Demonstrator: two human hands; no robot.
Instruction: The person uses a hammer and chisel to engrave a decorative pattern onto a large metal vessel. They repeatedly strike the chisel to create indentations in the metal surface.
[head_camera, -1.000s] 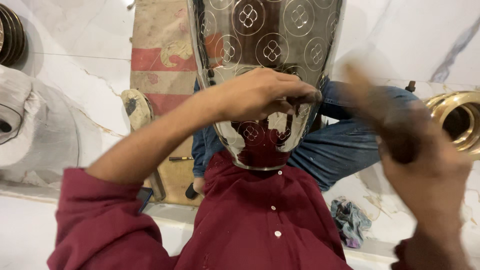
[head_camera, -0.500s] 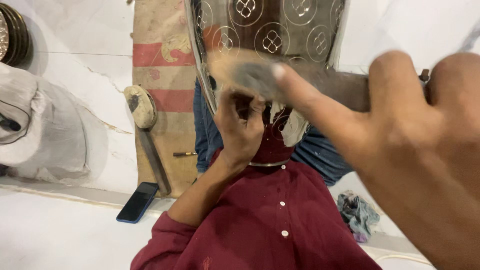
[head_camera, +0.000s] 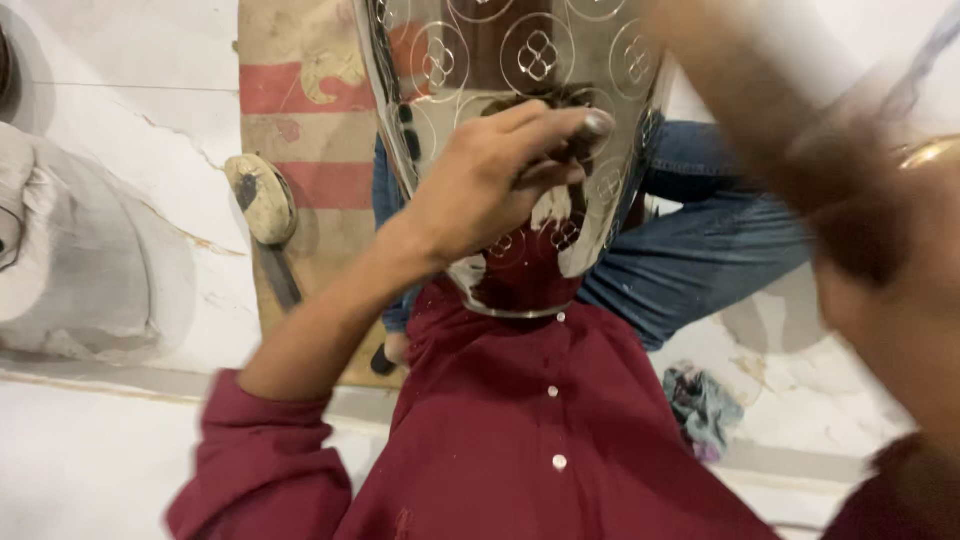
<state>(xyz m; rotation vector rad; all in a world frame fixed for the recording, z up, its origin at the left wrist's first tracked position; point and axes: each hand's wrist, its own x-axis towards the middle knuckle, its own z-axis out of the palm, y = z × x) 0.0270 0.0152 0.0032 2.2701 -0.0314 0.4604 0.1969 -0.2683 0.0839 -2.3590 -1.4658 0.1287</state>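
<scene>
The left hand (head_camera: 490, 180) lies against the front of a shiny metal vessel (head_camera: 520, 130), its fingers (head_camera: 560, 125) curled in and pressed to the polished surface, the fingertips bent over something dark that is too small to make out. The vessel stands upright in the person's lap, its narrow base resting just above the maroon shirt (head_camera: 520, 430) and between the knees in blue jeans (head_camera: 700, 240); its wall carries engraved rings with four-petal marks (the metal mirrors the shirt and the hand, so the lower part looks red). The right hand (head_camera: 880, 230) is close to the camera at the right edge and badly blurred, so I cannot tell whether its fingers are open or closed, nor whether it holds anything. Behind the vessel a worn cloth (head_camera: 300, 110) with a red band lies on the pale marble floor (head_camera: 130, 130), and a mallet (head_camera: 262, 200) with a round pale head rests at the cloth's left edge. A crumpled rag (head_camera: 703, 408) lies on the floor near the right knee, apart from the vessel.
</scene>
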